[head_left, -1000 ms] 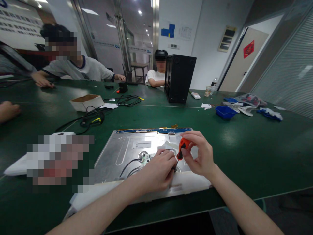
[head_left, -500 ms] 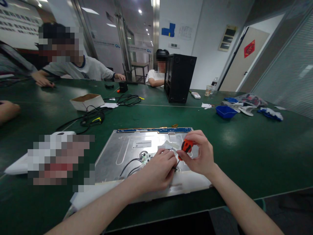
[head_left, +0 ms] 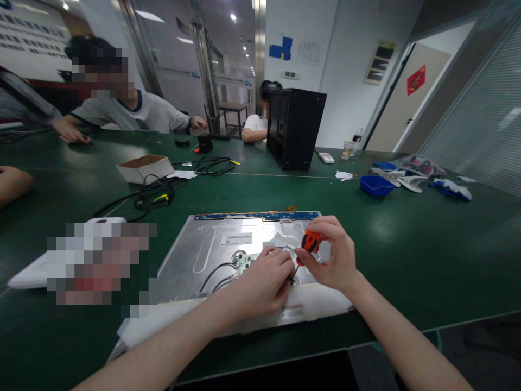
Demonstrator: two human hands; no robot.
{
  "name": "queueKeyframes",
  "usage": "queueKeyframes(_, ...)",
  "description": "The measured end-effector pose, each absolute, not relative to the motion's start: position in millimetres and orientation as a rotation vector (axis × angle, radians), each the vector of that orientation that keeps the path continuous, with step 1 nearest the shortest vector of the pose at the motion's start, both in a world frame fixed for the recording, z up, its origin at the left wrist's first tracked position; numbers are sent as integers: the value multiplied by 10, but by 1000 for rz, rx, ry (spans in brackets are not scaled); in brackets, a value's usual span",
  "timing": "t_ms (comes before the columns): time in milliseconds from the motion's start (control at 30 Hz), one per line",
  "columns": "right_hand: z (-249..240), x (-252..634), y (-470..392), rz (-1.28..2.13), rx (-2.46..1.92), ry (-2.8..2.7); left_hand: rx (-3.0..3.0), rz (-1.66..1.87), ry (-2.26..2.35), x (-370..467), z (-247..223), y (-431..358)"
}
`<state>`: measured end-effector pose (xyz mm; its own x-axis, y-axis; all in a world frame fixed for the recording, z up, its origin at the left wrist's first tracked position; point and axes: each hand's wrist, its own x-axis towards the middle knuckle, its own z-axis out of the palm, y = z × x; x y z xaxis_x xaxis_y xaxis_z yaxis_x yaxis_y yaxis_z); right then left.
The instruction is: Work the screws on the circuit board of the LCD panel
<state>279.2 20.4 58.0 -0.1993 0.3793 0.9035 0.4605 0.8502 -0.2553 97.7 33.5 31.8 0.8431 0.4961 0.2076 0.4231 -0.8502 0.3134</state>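
A flat metal display panel (head_left: 183, 258) lies back side up in front of me, with a blue circuit strip (head_left: 252, 216) along its far edge. My right hand (head_left: 336, 255) grips an orange and black screwdriver (head_left: 310, 241) by its handle, and the shaft points down and left. Close to the screwdriver's tip, my left hand (head_left: 266, 285) rests over the panel with its fingers curled together; whatever they hold is hidden. A small green circuit board (head_left: 244, 263) with black wires (head_left: 214, 274) shows beside my left hand, partly covered by it.
A black computer case (head_left: 299, 130) stands across the green table (head_left: 407, 255), partly hiding one person. Another person (head_left: 150, 111) sits at the far left. Black cables (head_left: 152, 198), an open box (head_left: 144, 169), a blue tray (head_left: 376, 185) and gloves (head_left: 450, 189) lie around.
Across the table, the black computer case has turned slightly and its left side has shifted left. My hands and the screwdriver are almost unmoved.
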Motion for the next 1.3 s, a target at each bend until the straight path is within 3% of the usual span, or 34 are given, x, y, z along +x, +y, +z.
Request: queueKeyframes(1300, 585, 2798, 191, -122, -655, -1844, 2784, 468, 682, 977, 259, 351)
